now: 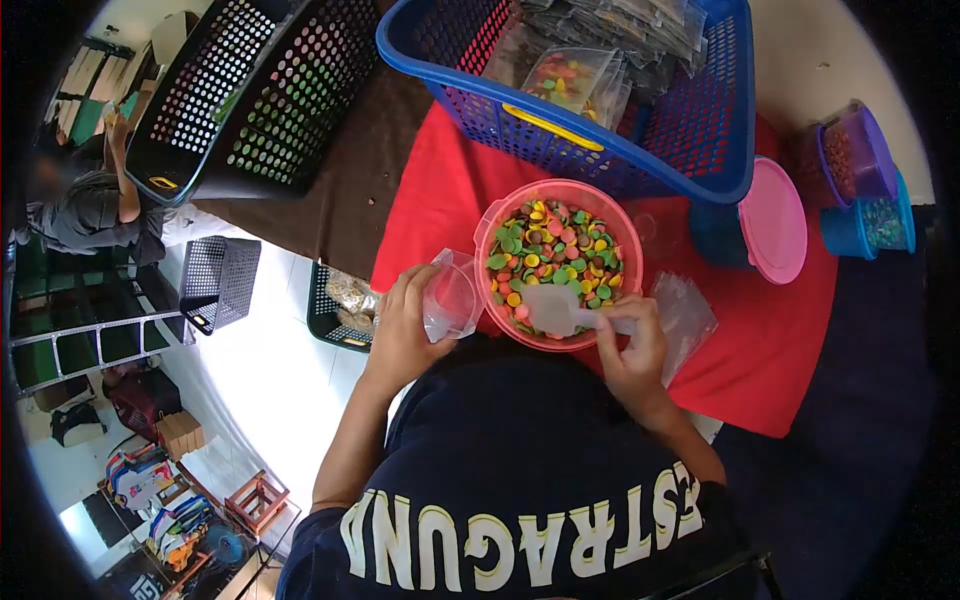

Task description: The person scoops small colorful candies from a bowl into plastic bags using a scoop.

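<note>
A round pink tub (482, 235) holds many small green, yellow, red and brown candies (560, 245). My left hand (405, 320) grips a clear plastic bag (452, 290) at the tub's left rim; a transparent round shape shows at the bag. My right hand (635, 350) is closed round the handle of a whitish scoop (550, 308), whose flat blade lies over the candies at the tub's near side. Clear plastic bags (685, 320) lie on the red cloth (770, 370), partly behind my right hand.
A blue basket (640, 165) with filled packets (565, 80) stands beyond the tub. Black crates (300, 110) are at the upper left. A tub with a pink lid (773, 220) and smaller containers (858, 155) stand at the right. Another person (85, 205) is at the far left.
</note>
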### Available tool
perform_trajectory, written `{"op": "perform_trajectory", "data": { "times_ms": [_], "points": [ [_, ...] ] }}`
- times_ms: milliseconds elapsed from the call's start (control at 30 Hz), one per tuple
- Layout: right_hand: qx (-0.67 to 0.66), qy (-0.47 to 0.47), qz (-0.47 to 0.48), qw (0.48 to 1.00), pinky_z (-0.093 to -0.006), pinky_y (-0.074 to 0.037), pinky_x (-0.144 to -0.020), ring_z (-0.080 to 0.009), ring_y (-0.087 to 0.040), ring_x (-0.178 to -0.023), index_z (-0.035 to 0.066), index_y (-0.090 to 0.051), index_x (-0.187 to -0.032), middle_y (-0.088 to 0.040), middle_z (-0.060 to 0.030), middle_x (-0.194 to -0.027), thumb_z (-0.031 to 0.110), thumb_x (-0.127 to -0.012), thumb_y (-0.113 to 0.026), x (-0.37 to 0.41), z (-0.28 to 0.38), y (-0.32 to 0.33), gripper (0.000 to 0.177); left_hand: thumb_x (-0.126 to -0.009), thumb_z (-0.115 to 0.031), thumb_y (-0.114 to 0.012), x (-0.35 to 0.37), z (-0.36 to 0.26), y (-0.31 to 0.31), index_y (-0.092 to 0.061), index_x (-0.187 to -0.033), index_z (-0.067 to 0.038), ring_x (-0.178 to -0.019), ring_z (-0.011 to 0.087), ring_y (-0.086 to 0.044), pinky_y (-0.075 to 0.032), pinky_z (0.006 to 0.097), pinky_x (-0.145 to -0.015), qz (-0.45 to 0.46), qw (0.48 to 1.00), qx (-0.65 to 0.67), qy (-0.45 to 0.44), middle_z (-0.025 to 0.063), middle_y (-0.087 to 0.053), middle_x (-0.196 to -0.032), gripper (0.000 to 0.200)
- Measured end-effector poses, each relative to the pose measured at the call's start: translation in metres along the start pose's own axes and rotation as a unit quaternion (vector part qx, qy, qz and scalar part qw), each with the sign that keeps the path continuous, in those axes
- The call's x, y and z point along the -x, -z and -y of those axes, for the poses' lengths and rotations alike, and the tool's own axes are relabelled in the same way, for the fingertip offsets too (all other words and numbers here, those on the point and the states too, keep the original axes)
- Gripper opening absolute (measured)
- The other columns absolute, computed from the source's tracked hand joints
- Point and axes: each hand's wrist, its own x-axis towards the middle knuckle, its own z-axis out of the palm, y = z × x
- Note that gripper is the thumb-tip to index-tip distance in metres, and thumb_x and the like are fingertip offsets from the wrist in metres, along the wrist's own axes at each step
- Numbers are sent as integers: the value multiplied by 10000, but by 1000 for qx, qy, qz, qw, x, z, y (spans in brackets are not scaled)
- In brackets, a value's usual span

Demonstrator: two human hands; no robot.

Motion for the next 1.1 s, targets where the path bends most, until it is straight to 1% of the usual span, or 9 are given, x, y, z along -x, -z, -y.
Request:
{"op": "perform_trajectory", "data": {
  "times_ms": [133, 233, 467, 533, 733, 800, 833, 900, 1100],
  "points": [
    [58, 56, 19, 997, -429, -428, -776, -304, -579, -791, 44, -601, -967, -624, -104, -870, -9, -839, -718, -2, 8, -5, 182, -623, -94, -867, -4, -4, 5, -401, -1466, -96, -1340, 401, -483, -372, 510, -1118, 16, 1000, 6, -7, 185, -488, -1443, 963],
    [116, 2, 0, 993, -427, -425, -769, -304, -585, -790, 42, -594, -964, -619, -103, -865, -17, -823, -728, -2, -2, 4, 203, -621, -92, -869, -5, 1, 2, -396, -1470, -99, -1340, 398, -483, -374, 507, -1116, 7, 1000, 9, -16, 186, -487, -1443, 973],
    [89, 27, -11, 996, -430, -411, -760, -292, -598, -796, 54, -590, -971, -630, -94, -862, -20, -808, -736, -9, 12, 0, 231, -606, -85, -881, -7, 2, 2, -392, -1474, -105, -1339, 393, -484, -377, 497, -1113, 13, 1000, 4, -24, 182, -489, -1440, 996],
    [118, 98, -2, 988, -438, -405, -763, -276, -609, -791, 65, -588, -992, -649, -78, -870, -25, -799, -745, -12, 14, -5, 265, -600, -83, -885, -8, 1, 3, -392, -1476, -107, -1340, 391, -485, -377, 496, -1114, 16, 1000, 6, -24, 180, -490, -1440, 1005],
    [122, 81, -54, 988, -440, -404, -769, -265, -615, -802, 71, -585, -1011, -671, -67, -893, -40, -792, -746, -12, -7, 7, 293, -593, -82, -889, -7, 5, 4, -393, -1480, -108, -1340, 387, -487, -374, 497, -1116, 16, 999, 12, -29, 176, -492, -1440, 1017],
    [-7, -25, -5, 1000, -437, -402, -770, -265, -616, -812, 68, -586, -1000, -678, -61, -900, -33, -795, -750, -4, -8, 4, 282, -592, -80, -887, -7, 7, 2, -395, -1479, -108, -1342, 386, -486, -376, 500, -1116, 16, 1000, 3, -23, 176, -492, -1440, 1015],
    [-7, -26, -5, 1000, -437, -402, -770, -265, -616, -812, 68, -586, -1000, -678, -61, -900, -33, -795, -750, -4, -6, 3, 282, -592, -80, -887, -7, 6, 2, -395, -1479, -108, -1342, 386, -486, -376, 500, -1116, 17, 1000, 3, -23, 176, -492, -1440, 1015],
    [95, 108, 41, 989, -423, -406, -778, -267, -621, -818, 66, -595, -1000, -682, -58, -902, -23, -807, -750, -5, -2, 0, 263, -598, -86, -887, -8, 3, 2, -395, -1477, -107, -1344, 388, -485, -376, 502, -1117, 16, 1000, -3, -24, 176, -491, -1443, 1007],
    [78, 50, 73, 993, -407, -428, -811, -284, -636, -840, 58, -598, -1012, -681, -79, -921, 2, -843, -733, 9, -5, -6, 224, -601, -98, -887, -7, 8, 2, -394, -1478, -107, -1341, 390, -484, -375, 502, -1119, 21, 1000, 0, -16, 178, -488, -1445, 1006]
  ]
}}
